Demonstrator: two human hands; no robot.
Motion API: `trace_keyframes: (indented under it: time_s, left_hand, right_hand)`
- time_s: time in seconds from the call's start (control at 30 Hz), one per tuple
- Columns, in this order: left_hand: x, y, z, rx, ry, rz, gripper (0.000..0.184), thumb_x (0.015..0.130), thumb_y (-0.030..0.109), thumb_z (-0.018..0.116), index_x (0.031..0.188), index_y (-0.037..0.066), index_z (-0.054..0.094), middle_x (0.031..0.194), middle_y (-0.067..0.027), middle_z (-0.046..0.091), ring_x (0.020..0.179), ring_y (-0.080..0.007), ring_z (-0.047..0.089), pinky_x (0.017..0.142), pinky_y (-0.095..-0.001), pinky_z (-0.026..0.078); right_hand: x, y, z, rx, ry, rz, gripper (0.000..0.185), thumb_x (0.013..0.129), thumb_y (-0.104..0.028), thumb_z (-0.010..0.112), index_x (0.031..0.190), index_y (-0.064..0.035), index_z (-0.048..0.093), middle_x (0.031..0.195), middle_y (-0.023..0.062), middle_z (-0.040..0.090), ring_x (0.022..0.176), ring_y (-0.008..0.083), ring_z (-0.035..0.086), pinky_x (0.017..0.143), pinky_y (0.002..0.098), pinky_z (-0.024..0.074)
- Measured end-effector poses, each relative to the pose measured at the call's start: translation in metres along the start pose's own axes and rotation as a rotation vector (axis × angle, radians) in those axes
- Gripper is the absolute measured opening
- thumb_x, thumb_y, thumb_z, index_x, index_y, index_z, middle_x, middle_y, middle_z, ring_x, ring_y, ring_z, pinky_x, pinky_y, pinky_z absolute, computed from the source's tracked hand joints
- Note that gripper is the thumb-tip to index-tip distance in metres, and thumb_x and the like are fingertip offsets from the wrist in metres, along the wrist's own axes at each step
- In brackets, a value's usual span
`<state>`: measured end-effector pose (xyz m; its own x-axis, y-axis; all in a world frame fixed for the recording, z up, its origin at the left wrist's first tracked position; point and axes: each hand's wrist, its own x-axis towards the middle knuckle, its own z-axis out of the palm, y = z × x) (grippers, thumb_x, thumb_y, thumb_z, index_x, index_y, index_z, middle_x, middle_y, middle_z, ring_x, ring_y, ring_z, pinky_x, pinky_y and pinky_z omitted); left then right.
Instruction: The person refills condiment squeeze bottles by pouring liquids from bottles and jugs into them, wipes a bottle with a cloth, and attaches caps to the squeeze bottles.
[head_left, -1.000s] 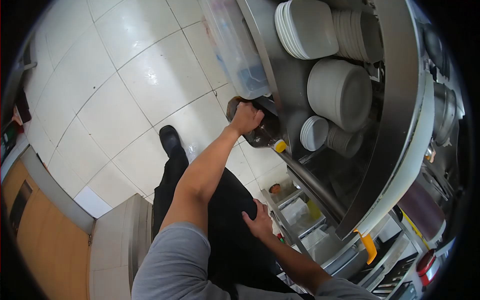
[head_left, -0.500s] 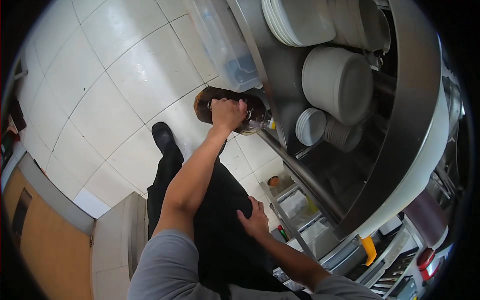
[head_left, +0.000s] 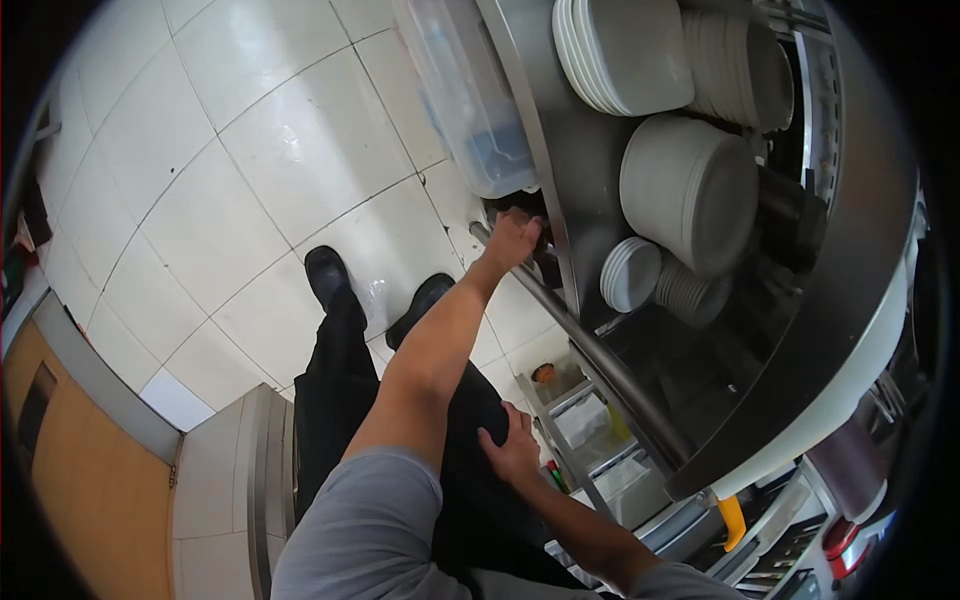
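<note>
My left hand (head_left: 515, 236) reaches under the edge of the steel shelf, its fingers curled on a large bottle of dark brown liquid (head_left: 523, 201). Most of that bottle is hidden by the hand and the shelf edge. Just beyond it lies a clear plastic bin (head_left: 480, 110) with something blue inside. My right hand (head_left: 513, 447) rests on my right knee over black trousers, fingers spread, holding nothing.
On the steel shelf (head_left: 590, 180) stand stacks of white plates (head_left: 685, 195) and small saucers (head_left: 630, 274). A metal rail (head_left: 600, 360) runs below it. Lower containers (head_left: 585, 420) sit to the right. A wooden cabinet door (head_left: 90, 430) is at left, above white floor tiles (head_left: 290, 130).
My left hand has moved the bottle rightward, from above the floor tiles to beneath the shelf edge. My right hand stays on the knee.
</note>
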<state>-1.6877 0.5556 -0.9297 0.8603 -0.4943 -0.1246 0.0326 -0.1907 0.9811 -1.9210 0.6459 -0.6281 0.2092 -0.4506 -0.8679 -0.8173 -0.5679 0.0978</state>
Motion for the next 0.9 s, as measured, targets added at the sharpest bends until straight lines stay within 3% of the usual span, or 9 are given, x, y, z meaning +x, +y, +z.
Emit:
trace_keyframes:
  time_s: [0.17, 0.27, 0.33, 0.4, 0.5, 0.57, 0.63, 0.77, 0.9]
  left_hand:
    - [0.003, -0.008, -0.015, 0.032, -0.044, 0.001, 0.032, 0.097, 0.024, 0.056, 0.076, 0.002, 0.067, 0.089, -0.0182, 0.069, 0.097, -0.0421, 0.063, 0.084, -0.0547, 0.047]
    - [-0.018, 0.015, -0.053, -0.019, 0.036, -0.138, 0.023, 0.098, 0.024, 0.060, 0.106, 0.005, 0.069, 0.111, -0.0192, 0.069, 0.110, -0.0414, 0.062, 0.098, -0.0502, 0.048]
    - [-0.040, 0.032, -0.089, 0.085, -0.024, -0.269, 0.040, 0.098, 0.020, 0.065, 0.136, 0.008, 0.061, 0.135, -0.0210, 0.063, 0.127, -0.0383, 0.058, 0.110, -0.0443, 0.046]
    - [-0.062, 0.053, -0.122, 0.028, 0.233, -0.185, 0.043, 0.093, 0.004, 0.065, 0.136, 0.006, 0.059, 0.132, -0.0199, 0.065, 0.121, -0.0366, 0.063, 0.106, -0.0430, 0.048]
    - [-0.070, 0.217, -0.208, 0.038, 0.349, -0.249, 0.042, 0.092, 0.000, 0.061, 0.134, 0.001, 0.057, 0.123, -0.0159, 0.067, 0.112, -0.0283, 0.064, 0.097, -0.0397, 0.049]
    - [-0.058, 0.335, -0.238, 0.093, 0.336, -0.082, 0.036, 0.090, -0.002, 0.061, 0.126, 0.001, 0.060, 0.114, -0.0140, 0.068, 0.104, -0.0266, 0.065, 0.091, -0.0382, 0.049]
    - [-0.058, 0.442, -0.250, 0.075, 0.144, 0.275, 0.033, 0.086, -0.004, 0.062, 0.118, 0.001, 0.063, 0.106, -0.0136, 0.067, 0.096, -0.0283, 0.065, 0.086, -0.0386, 0.050]
    - [-0.020, 0.580, -0.220, 0.179, -0.107, 0.649, 0.037, 0.081, -0.005, 0.063, 0.118, 0.001, 0.063, 0.103, -0.0151, 0.064, 0.087, -0.0319, 0.061, 0.081, -0.0389, 0.050]
    - [-0.007, 0.665, -0.177, 0.170, -0.286, 0.609, 0.043, 0.082, -0.004, 0.063, 0.124, 0.004, 0.060, 0.103, -0.0140, 0.064, 0.087, -0.0311, 0.061, 0.082, -0.0384, 0.050]
  right_hand:
    - [-0.002, 0.001, -0.005, 0.023, -0.009, -0.003, 0.075, 0.092, -0.055, 0.066, 0.152, -0.0185, 0.040, 0.142, 0.0199, 0.050, 0.121, 0.0440, 0.062, 0.100, 0.0544, 0.0522]
    - [-0.007, 0.001, -0.006, 0.038, -0.019, -0.017, 0.073, 0.094, -0.055, 0.062, 0.153, -0.0183, 0.039, 0.143, 0.0208, 0.049, 0.121, 0.0443, 0.062, 0.101, 0.0547, 0.0518]
    - [-0.011, 0.005, -0.008, 0.079, -0.041, -0.031, 0.070, 0.095, -0.052, 0.061, 0.153, -0.0178, 0.039, 0.142, 0.0210, 0.050, 0.121, 0.0447, 0.062, 0.102, 0.0542, 0.0509]
    - [-0.016, 0.012, -0.007, 0.081, -0.143, -0.018, 0.068, 0.098, -0.047, 0.055, 0.157, -0.0194, 0.035, 0.147, 0.0218, 0.048, 0.125, 0.0456, 0.058, 0.107, 0.0553, 0.0477]
    - [-0.025, 0.025, 0.002, 0.070, -0.221, -0.049, 0.071, 0.098, -0.047, 0.054, 0.160, -0.0229, 0.031, 0.154, 0.0221, 0.043, 0.133, 0.0450, 0.053, 0.110, 0.0566, 0.0453]
    - [-0.058, 0.008, -0.026, 0.071, -0.195, -0.098, 0.070, 0.096, -0.044, 0.057, 0.159, -0.0226, 0.036, 0.158, 0.0221, 0.039, 0.139, 0.0443, 0.048, 0.111, 0.0566, 0.0442]
    - [-0.090, 0.005, -0.037, 0.046, -0.092, -0.421, 0.065, 0.095, -0.041, 0.060, 0.154, -0.0188, 0.045, 0.159, 0.0222, 0.038, 0.139, 0.0445, 0.048, 0.112, 0.0576, 0.0427]
    - [-0.158, -0.017, -0.119, 0.645, 0.221, -0.749, 0.048, 0.092, -0.028, 0.071, 0.135, -0.0131, 0.060, 0.129, 0.0174, 0.061, 0.113, 0.0313, 0.064, 0.095, 0.0431, 0.0531]
    - [-0.220, -0.022, -0.231, 1.197, 0.596, -0.685, 0.044, 0.087, -0.018, 0.080, 0.122, -0.0053, 0.057, 0.112, 0.0111, 0.061, 0.101, 0.0245, 0.062, 0.085, 0.0353, 0.0533]
